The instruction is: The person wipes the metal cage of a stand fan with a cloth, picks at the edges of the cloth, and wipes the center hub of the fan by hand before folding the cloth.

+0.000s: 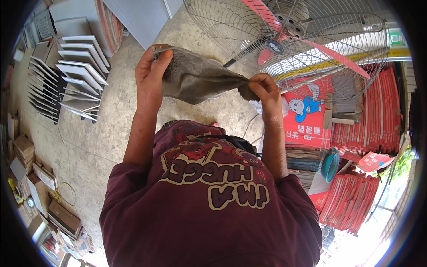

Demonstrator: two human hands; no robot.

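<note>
Nearest: maroon printed T-shirt (209,209), the person is looking straight down their own chest, both forearms rising from it.

Left hand (150,73) is closing around one end of a grey cloth (195,78), thumb on top, fingers wrapped behind. Right hand (264,89) is pinching the opposite end, bunched to a point between thumb and fingertips. Cloth is hanging in mid-air at chest height, nothing carrying it; it's being pulled out between the two grips, so it's sagging only slightly in the middle. Wider at the left end, likely because that hand is holding a full edge rather than a corner.

Beyond the hands: bare concrete floor (115,111). Big caged fan with red blades (289,40) is standing just past the right hand. Red flat cartons (369,120) are stacked on edge at the far right, white tiles (82,66) are leaning in a rack far left. Boxes (40,187) along the left rim, contents too distorted to tell.
</note>
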